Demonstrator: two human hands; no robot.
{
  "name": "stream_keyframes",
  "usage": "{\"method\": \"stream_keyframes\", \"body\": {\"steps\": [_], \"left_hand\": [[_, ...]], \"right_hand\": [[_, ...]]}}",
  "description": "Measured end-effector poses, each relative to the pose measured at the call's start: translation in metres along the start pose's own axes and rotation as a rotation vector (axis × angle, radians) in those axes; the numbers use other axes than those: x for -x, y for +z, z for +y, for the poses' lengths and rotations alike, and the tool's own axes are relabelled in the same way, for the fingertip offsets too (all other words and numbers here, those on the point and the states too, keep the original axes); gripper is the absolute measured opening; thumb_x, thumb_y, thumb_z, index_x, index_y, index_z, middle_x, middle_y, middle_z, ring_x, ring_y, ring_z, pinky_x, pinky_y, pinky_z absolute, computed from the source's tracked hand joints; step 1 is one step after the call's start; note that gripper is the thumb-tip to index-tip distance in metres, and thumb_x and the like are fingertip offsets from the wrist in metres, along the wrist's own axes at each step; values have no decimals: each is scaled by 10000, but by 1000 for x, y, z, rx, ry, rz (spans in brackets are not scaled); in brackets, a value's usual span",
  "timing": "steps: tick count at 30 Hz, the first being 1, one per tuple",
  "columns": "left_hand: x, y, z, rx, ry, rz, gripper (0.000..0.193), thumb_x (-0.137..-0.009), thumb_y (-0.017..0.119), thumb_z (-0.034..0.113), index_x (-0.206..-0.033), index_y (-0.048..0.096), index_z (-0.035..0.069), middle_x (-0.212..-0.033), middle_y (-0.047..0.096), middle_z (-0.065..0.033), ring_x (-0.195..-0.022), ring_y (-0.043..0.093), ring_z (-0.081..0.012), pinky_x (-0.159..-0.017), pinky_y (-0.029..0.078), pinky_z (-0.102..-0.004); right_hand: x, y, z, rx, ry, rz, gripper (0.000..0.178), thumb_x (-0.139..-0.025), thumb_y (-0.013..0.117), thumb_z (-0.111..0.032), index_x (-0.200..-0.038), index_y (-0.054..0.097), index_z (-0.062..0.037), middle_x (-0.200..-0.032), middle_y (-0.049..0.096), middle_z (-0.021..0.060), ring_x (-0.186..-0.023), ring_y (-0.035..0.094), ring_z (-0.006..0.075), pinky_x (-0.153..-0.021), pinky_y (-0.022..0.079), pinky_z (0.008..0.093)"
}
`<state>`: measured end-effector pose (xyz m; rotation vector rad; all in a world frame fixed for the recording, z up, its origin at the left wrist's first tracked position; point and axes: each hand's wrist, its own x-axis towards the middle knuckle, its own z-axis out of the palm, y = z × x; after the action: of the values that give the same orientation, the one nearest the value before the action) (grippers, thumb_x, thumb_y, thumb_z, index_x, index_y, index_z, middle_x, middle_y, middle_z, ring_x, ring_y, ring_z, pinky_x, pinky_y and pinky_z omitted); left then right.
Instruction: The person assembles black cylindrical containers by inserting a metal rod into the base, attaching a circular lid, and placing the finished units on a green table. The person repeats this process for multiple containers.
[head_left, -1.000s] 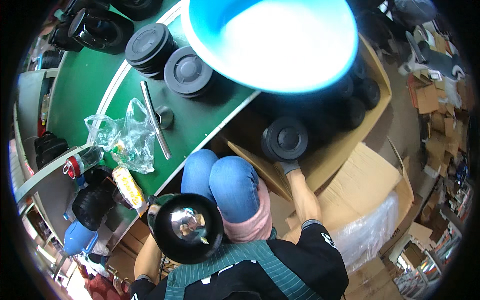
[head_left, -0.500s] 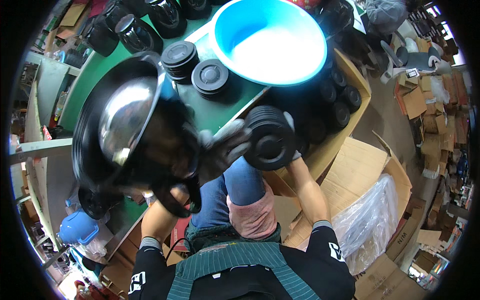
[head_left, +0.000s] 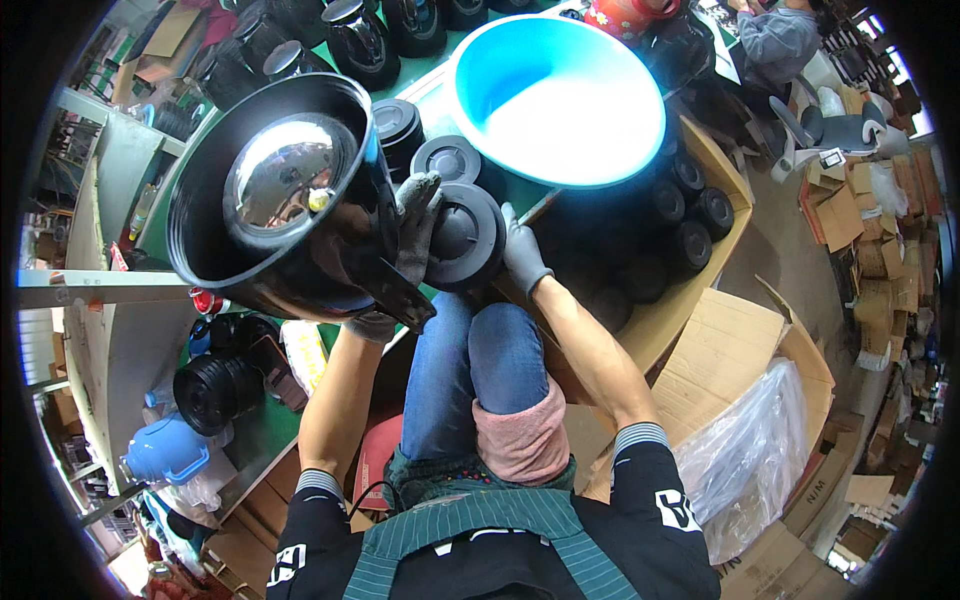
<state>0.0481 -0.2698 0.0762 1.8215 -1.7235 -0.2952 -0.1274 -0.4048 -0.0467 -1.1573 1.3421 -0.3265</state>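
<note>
A stack of round black plastic discs (head_left: 465, 238) with ringed faces is pressed between my two grey-gloved hands, by the table edge. My left hand (head_left: 415, 225) lays its fingers along the stack's left side; the jug's handle hides part of its palm and wrist. On the other side my right hand (head_left: 522, 252) grips the stack's rim. Large and close, a glossy black jug (head_left: 340, 240) covers part of my left hand, its round open end up and a mirrored dome inside. What supports the jug is hidden. More discs (head_left: 447, 158) stand piled just beyond.
A blue plastic basin (head_left: 560, 105) sits on the green table. Several black jugs (head_left: 360, 45) stand at the far left. At right, a cardboard box (head_left: 735, 215) holds more black discs; nearer lies an open carton with clear plastic (head_left: 745, 460). Another person (head_left: 780, 45) sits far right.
The stack has moved up and left toward the piles, in both hands. The jug has swung up and now shows more of its opening. The whole view has shifted slightly.
</note>
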Motion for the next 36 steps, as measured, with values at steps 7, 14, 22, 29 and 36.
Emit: {"method": "stream_keyframes", "body": {"steps": [7,14,22,29,36], "left_hand": [[18,11,-12,1024,20,552,515,-1155,395,142,-1657,343,40,-1740,317,-166,-1620,302,-276,-1377,190,-451],[-15,22,-26,984,53,179,519,-1172,391,187,-1647,314,-9,-1697,356,-199,-1591,333,-298,-1363,220,-439],[26,13,-53,2076,115,189,649,-1171,394,401,-1674,282,6,-1697,383,-224,-1609,333,-347,-1384,186,-464],[173,-38,-31,2007,-237,78,562,-1102,560,325,-1603,455,92,-1630,528,-144,-1547,443,-305,-1351,259,-451],[255,-21,7,1834,-528,-23,628,-1046,659,278,-1613,460,94,-1634,529,-123,-1532,460,-278,-1342,279,-449]], "right_hand": [[45,-8,-50,835,-532,265,589,-1121,403,-563,-1265,667,-57,-936,770,293,-878,770,474,-784,607,581],[29,-29,4,152,-179,-292,678,-1145,404,-591,-1095,711,11,-852,756,180,-732,750,234,-702,582,376],[143,-32,-87,542,-1176,152,981,-911,802,-524,-1652,371,-48,-1572,447,320,-1466,464,451,-1211,386,511],[129,15,-118,880,-1078,63,1021,-714,943,-536,-1574,551,-151,-1584,403,368,-1436,444,548,-1202,358,611],[214,-4,-122,524,-1329,151,889,-749,928,-343,-1494,575,-9,-1480,515,347,-1329,563,519,-1139,472,529]]}}
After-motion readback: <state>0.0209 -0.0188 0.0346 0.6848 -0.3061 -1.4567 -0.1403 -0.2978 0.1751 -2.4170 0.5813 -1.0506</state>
